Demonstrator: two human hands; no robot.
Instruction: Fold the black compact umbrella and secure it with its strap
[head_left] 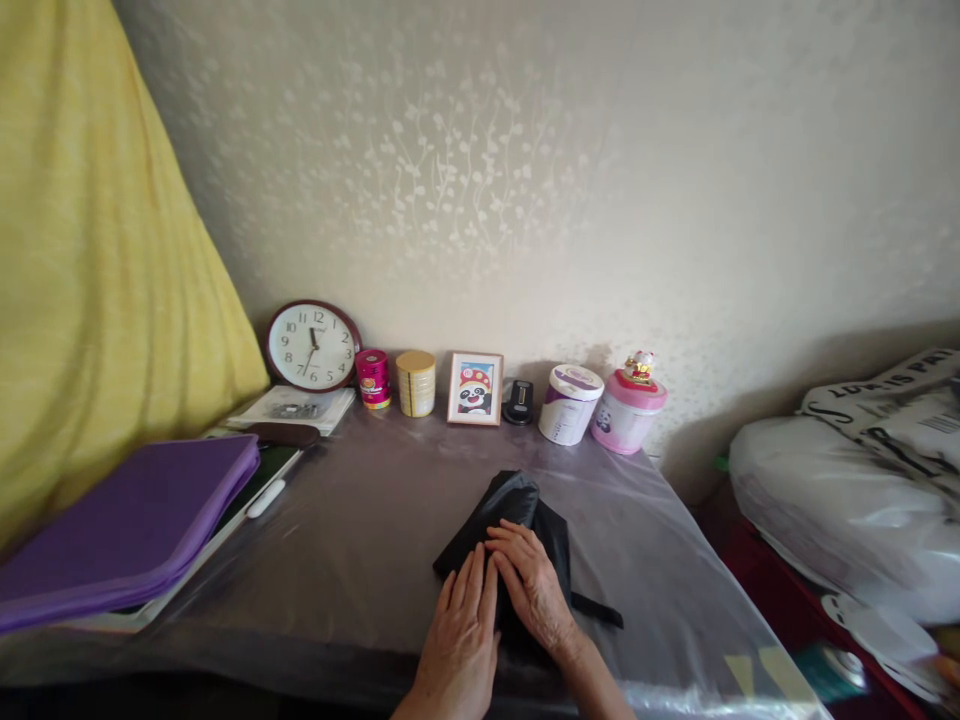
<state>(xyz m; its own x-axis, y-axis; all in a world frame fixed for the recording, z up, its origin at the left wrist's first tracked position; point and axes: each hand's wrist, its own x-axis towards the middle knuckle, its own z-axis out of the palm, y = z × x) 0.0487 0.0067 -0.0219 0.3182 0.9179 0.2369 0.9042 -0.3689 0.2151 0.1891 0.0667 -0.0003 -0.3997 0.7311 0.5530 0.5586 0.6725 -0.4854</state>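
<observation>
A bundle of black fabric, which looks like a collapsed umbrella [551, 535], lies near the front of the table. Its panels are loosely folded, and a narrow black strap [598, 609] sticks out to the right. My left hand [463, 620] rests flat on its near left part, fingers straight and side by side. Across the middle of the fabric lies my right hand [531, 580], palm down with the fingers stretched towards the left. The fingertips of both hands almost meet. Neither hand is gripping the fabric. The part of the bundle beneath my hands is hidden.
Along the wall stand a round clock [313, 345], a pink tin [373, 380], a yellow canister [416, 384], a framed panda picture [475, 388] and two tubs [571, 405]. A purple folder [142, 510] lies left on the plastic-covered table [337, 560]. Stuffed bags [840, 520] sit at right.
</observation>
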